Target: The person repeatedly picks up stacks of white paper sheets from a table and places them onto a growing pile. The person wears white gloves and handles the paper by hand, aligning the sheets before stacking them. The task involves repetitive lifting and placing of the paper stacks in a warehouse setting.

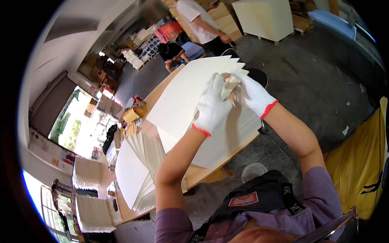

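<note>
Both my hands wear white knitted gloves with red cuffs, and some bare fingertips show. My left hand (211, 101) is closed on the near right edge of a fanned stack of large white sheets (182, 89), its fingers lying over the top face. Close beside it, my right hand (256, 94) is closed on the same sheets at their right corners, where several points stick out in steps. Between the hands some sheet edges are bent up. More white sheets (216, 148) lie flat beneath on the wooden table. Whether the sheets are paper or thin board I cannot tell.
Another fanned stack of white sheets (135, 170) lies to the left, with piled sheets (87, 172) beyond. A yellow container (131, 115) stands at the table's far edge. Two people are farther off, one standing (202, 24), one seated (172, 54). A round black stool (258, 77) stands nearby.
</note>
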{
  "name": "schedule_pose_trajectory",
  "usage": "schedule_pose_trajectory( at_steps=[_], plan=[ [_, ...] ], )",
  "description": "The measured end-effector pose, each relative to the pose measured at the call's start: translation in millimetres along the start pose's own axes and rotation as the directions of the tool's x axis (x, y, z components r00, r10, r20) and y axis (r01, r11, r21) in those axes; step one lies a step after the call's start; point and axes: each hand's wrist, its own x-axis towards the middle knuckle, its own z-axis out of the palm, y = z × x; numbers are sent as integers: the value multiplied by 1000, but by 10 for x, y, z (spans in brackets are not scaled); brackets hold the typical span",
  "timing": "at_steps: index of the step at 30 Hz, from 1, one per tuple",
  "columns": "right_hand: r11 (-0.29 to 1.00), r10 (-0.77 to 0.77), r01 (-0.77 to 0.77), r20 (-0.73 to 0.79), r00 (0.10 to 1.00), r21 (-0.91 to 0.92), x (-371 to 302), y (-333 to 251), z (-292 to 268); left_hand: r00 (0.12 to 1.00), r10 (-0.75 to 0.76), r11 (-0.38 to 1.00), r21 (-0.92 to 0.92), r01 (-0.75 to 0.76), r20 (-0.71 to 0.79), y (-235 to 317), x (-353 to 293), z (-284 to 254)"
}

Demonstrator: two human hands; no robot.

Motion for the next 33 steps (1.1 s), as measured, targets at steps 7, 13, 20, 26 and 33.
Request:
schedule_pose_trajectory(
  at_steps=[7, 13, 20, 26, 33],
  plan=[
    [956, 237, -232, 4, 972, -179, 139, 410, -21, 946, -175, 876, -396, 276, 274, 297, -1368, -389],
    [924, 98, -81, 27, 995, -374, -336, 62, 103, 646, -584, -342, -871, 353, 491, 27, -1981, -368],
    [779, 67, -216, -264, 962, -589, -1343, -562, -250, 563, -602, -646, -760, 73, 566, 208, -1903, -770],
    [684, 181, -201, -104, 978, -701, -1537, -668, -151, 414, -842, -148, -885, 442, 347, 508, -1956, -812],
    [825, 75, 22, 147, 986, -565, -859, 288, 805, 326, -902, 413, -779, 471, -282, 554, -2697, -1543]
  ],
)
